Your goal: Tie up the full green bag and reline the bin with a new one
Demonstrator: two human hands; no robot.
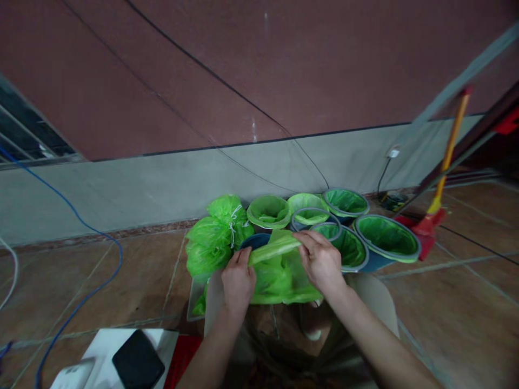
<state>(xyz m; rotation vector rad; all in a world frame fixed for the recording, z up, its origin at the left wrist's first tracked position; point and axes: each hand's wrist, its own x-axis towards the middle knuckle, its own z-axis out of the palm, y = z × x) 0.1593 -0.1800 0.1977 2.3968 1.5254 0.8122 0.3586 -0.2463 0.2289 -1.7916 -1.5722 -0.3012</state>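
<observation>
In the head view, the left hand (238,281) and right hand (320,260) each have thumb and fingers closed on the folded top edge of a green bag (273,278), drawn out between them. The bag hangs between the person's knees (381,297), nearer than the blue bin (259,240) and the lined bins (387,235) by the wall (259,81).

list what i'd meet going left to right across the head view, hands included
Barred window, black object, tied green bags, left hand, held green bag, right hand, rightmost lined bin, yellow handle.
</observation>
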